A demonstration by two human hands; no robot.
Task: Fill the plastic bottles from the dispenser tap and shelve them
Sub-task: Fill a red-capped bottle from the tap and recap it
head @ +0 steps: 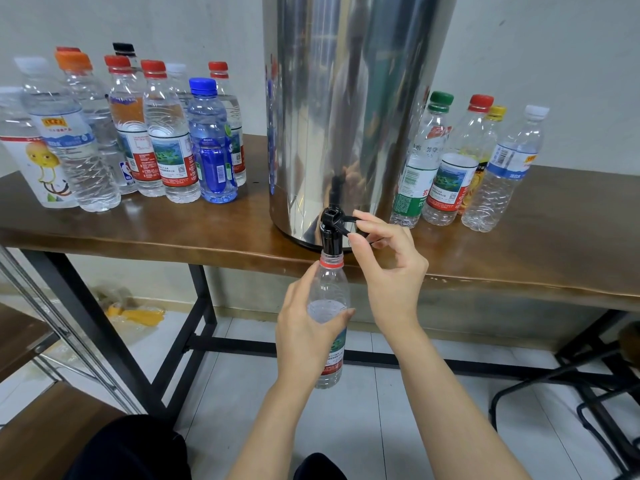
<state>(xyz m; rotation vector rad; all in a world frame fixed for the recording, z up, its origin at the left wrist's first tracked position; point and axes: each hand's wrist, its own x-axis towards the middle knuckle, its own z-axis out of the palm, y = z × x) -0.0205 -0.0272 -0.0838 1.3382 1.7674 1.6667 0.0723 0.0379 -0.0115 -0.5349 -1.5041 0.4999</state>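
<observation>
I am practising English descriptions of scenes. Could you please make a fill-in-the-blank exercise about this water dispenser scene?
1. The left hand holds a bottle whose neck ring is ____.
2. The right hand pinches the lever of the black ____.
3. On the table, right of the steel dispenser, stand ____ capped bottles.
4. The one nearest the dispenser has a ____ cap.

Missing words: red, tap, four, green.

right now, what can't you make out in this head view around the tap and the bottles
All in the head view.
Top of the dispenser: cut off by the upper edge.
Mouth of the bottle: hidden by the tap, so flow cannot be told.
Its middle: covered by the left hand grip.
Tip of the tap lever: hidden by fingers of the right hand.
The back-row bottles at left: hidden behind front ones, count unclear.
</observation>
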